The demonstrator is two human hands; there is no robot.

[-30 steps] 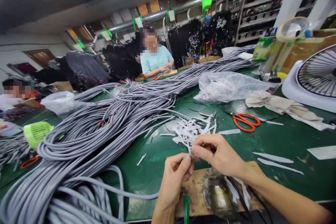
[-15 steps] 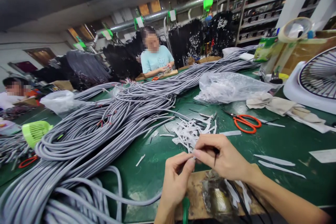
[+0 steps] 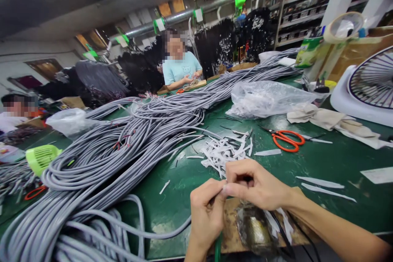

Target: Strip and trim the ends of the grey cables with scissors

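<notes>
Above the near edge of the green table, the left hand and the right hand are held together at the fingertips. A grey cable is looped in from the left and lost to view behind the left hand, in whose curled fingers it is held, thumb and forefinger pressed to a pinch. The right thumb and forefinger are closed against the left fingertips; what is pinched there is too well covered to be made out, and how the cable's end lies cannot be told.

Beneath the hands a wooden board is partly covered by a wrapped lump. Just beyond them, white strips are heaped, with scissors laid to the right of the heap. Farther out, a plastic bag, a cloth and a fan are set. Much of the left side is taken up by a cable pile. Across the table a co-worker is seated, and at the far right shelves are stacked with goods.
</notes>
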